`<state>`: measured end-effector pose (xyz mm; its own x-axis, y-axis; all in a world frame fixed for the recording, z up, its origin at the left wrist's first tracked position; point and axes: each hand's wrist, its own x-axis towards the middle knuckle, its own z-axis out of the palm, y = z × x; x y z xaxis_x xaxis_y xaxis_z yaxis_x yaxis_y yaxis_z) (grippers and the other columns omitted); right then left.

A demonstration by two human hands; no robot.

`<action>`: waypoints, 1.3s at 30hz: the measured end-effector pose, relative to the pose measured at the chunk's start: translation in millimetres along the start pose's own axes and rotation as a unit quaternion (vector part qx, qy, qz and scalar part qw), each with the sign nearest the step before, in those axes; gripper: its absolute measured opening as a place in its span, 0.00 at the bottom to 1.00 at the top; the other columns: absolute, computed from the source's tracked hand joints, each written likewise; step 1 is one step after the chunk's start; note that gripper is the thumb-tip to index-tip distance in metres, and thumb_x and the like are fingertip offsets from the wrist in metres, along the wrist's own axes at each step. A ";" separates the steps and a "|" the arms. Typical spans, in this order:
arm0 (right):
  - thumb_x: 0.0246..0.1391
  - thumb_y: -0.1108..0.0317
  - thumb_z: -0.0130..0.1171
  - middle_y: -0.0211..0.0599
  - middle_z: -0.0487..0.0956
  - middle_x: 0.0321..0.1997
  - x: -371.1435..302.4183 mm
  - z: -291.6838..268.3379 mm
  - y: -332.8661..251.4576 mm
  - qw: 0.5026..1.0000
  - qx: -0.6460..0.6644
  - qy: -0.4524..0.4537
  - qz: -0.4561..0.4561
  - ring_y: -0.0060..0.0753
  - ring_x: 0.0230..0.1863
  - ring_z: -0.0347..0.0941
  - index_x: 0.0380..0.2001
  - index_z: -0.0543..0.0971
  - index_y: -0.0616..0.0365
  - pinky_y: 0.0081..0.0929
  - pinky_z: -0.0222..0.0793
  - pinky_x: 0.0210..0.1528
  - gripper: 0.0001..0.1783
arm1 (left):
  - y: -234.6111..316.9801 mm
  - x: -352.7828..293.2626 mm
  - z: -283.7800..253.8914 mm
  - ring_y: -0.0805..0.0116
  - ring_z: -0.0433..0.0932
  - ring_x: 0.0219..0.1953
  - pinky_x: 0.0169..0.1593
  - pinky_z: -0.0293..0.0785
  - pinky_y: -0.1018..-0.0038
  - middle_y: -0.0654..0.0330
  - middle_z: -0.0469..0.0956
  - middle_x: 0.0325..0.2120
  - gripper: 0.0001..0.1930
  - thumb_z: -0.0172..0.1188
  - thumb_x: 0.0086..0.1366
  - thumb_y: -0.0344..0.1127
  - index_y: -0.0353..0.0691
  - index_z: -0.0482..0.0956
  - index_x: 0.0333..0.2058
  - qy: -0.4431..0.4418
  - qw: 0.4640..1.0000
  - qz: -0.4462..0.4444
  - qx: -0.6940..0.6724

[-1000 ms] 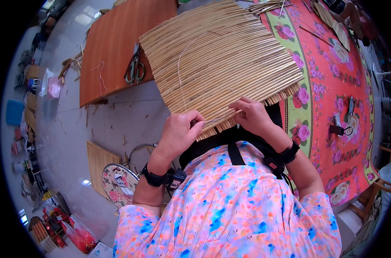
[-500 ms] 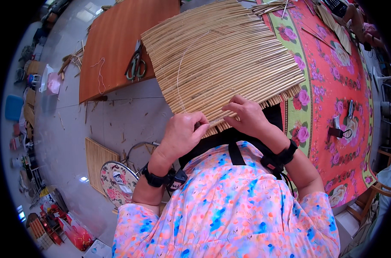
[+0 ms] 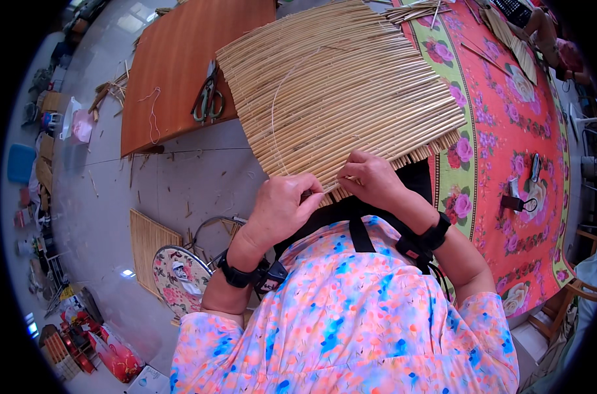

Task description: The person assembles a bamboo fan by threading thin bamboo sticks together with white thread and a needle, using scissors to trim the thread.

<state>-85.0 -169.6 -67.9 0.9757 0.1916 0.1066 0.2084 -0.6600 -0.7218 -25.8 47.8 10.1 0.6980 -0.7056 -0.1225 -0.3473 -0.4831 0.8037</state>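
Observation:
A mat of thin straw-coloured stalks laid side by side stretches away from my lap, its near end just under my fingers. My left hand is closed at the near left edge of the mat, thumb and forefinger pinched on that edge. Close beside it, my right hand is closed in a pinch over the same near edge; what sits between its fingertips is too small to make out. A thin white thread curves over the mat and runs down toward my left hand.
A brown wooden table at the far left holds scissors and a loose pink-white thread. To the right spreads a red floral cloth with a small dark object on it. A round floral stool stands at left.
My right hand has drawn slightly left and its fingers have closed together. My left hand has shifted a little to the right along the mat's near edge.

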 end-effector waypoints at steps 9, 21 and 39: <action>0.50 0.69 0.57 0.41 0.74 0.31 -2.9 2.2 3.3 0.996 -0.006 0.016 0.087 0.49 0.35 0.76 0.27 0.78 0.58 0.42 0.73 0.37 0.05 | -12.5 -4.2 -1.5 0.58 0.81 0.31 0.34 0.75 0.66 0.55 0.79 0.34 0.08 0.64 0.57 0.32 0.37 0.81 0.34 0.021 0.985 -0.040 0.164; 0.51 0.66 0.58 0.43 0.75 0.32 -4.8 0.9 3.8 0.995 -0.024 0.014 0.097 0.50 0.36 0.76 0.28 0.78 0.59 0.44 0.72 0.38 0.07 | -27.7 34.9 69.6 0.54 0.79 0.40 0.40 0.76 0.60 0.58 0.74 0.40 0.09 0.66 0.55 0.37 0.43 0.82 0.34 0.032 0.991 -0.013 0.130; 0.44 0.61 0.68 0.41 0.76 0.32 -12.3 -7.2 2.8 0.993 0.021 0.039 0.106 0.45 0.36 0.77 0.35 0.83 0.57 0.38 0.73 0.38 0.16 | -39.8 39.6 84.6 0.53 0.78 0.33 0.35 0.75 0.59 0.57 0.73 0.33 0.04 0.64 0.55 0.34 0.42 0.81 0.27 0.073 0.992 -0.009 0.099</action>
<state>-95.9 -179.0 -66.3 1.0000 -0.0052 0.0005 -0.0030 -0.6478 -0.7618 -37.4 -4.8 -76.0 0.7841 -0.6195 -0.0383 -0.4396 -0.5978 0.6703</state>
